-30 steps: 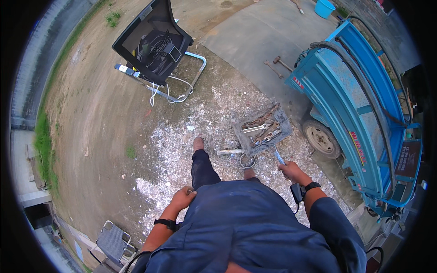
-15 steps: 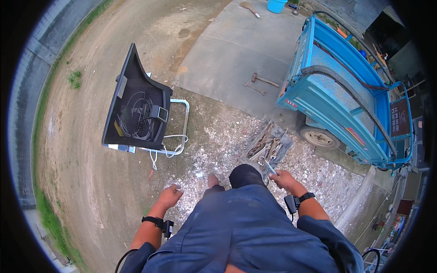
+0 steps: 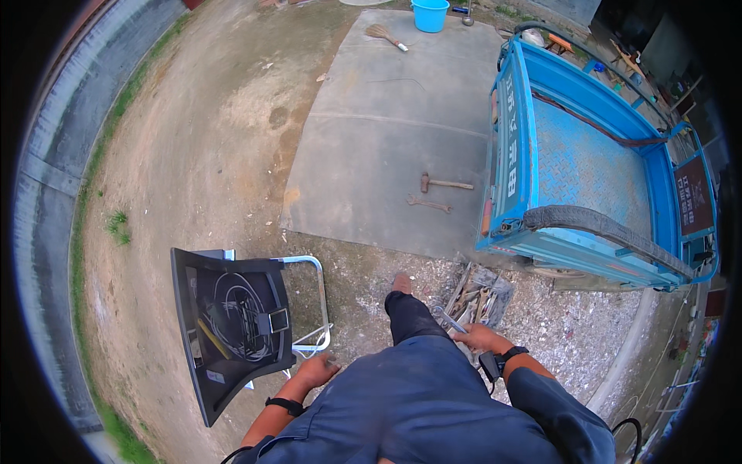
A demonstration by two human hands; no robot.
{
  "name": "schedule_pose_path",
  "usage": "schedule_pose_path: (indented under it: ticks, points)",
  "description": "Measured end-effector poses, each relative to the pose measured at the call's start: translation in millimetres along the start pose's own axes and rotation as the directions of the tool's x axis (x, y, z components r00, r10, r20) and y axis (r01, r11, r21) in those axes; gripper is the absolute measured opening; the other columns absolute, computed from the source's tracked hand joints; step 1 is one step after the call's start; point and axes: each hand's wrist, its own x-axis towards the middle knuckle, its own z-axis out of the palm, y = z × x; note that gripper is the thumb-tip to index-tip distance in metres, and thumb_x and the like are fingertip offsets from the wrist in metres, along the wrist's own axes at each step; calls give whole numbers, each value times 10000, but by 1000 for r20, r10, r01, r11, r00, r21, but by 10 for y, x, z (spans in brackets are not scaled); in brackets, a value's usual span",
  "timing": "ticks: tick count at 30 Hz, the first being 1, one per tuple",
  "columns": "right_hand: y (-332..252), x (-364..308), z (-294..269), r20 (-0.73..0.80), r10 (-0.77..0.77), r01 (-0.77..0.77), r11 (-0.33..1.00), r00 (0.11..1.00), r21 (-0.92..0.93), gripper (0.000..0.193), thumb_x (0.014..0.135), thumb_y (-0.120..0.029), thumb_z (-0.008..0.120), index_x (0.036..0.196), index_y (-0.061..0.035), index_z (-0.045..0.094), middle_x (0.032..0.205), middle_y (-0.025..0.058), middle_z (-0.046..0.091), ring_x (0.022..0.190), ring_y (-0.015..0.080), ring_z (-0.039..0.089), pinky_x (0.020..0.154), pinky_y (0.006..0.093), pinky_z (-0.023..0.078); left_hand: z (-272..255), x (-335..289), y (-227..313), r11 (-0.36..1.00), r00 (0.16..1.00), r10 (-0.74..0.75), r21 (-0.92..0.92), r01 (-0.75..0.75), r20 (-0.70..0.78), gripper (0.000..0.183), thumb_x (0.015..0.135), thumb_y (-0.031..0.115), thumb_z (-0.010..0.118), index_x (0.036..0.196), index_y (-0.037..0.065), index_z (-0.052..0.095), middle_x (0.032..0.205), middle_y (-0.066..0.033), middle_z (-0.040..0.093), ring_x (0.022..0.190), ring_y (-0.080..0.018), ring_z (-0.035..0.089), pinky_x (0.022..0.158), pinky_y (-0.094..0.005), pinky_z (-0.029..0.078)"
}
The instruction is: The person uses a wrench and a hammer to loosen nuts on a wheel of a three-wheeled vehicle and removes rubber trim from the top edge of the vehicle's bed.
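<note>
My right hand [image 3: 481, 339] is closed round a silver wrench [image 3: 447, 318], whose head points forward and left. Just ahead of it, a shallow, dirty tray [image 3: 504, 297] of worn hand tools lies on the ground. My left hand [image 3: 315, 370] hangs low with curled fingers; a small greyish bit shows at the fingertips, too small to name. Close to that hand stands a black chair [image 3: 190, 309] on a pale metal frame, with coiled cables [image 3: 246, 305] and a small boxy device [image 3: 273, 321] on it.
Ahead on the concrete slab lie a hammer [image 3: 448, 184] and an open-ended wrench [image 3: 430, 204]. A blue cargo tricycle bed [image 3: 591, 166] stands at the right. Farther off are a broom [image 3: 386, 36] and a blue bucket [image 3: 430, 15]. A wall [image 3: 58, 155] runs along the left.
I have stepped forward, one foot now ahead. The chair, slab and tricycle appear nearer. The wrench stays in my right hand, and my left hand now hangs beside the chair.
</note>
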Motion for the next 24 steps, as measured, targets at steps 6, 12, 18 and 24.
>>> schedule_pose_path:
  ticks: [6,12,18,24]
  points:
    - [-1064,347,-529,211,-54,48,998,976,35,512,861,-556,647,999,-63,651,707,61,619,645,162,602,610,326,481,-926,721,334,985,990,103,127,-115,101,436,880,410,582,1110,44,639,1083,-244,666,1042,-406,629,891,-471,497]
    - [-1227,1021,-702,170,-179,206,966,969,-155,415,893,-453,576,992,-61,670,841,175,691,787,340,676,760,437,516,-2221,1558,964,937,941,244,193,-291,234,349,846,337,612,1036,48,660,1054,-212,681,1004,-396,643,862,-449,504]
    - [-1868,1371,-1265,11,-56,54,993,998,105,412,888,-438,606,1009,-48,660,798,168,678,723,292,671,708,389,525,-3300,2939,1396,810,746,459,118,-574,483,366,795,336,666,1027,53,681,1057,-198,682,1021,-360,645,849,-423,502]
    - [-2750,1876,-1990,-87,198,-153,917,976,369,333,874,-408,666,934,-80,664,623,71,610,509,183,615,515,320,510,-4162,3630,1859,854,708,335,116,-507,621,376,857,389,637,1005,46,671,980,-188,691,941,-333,661,813,-408,512]
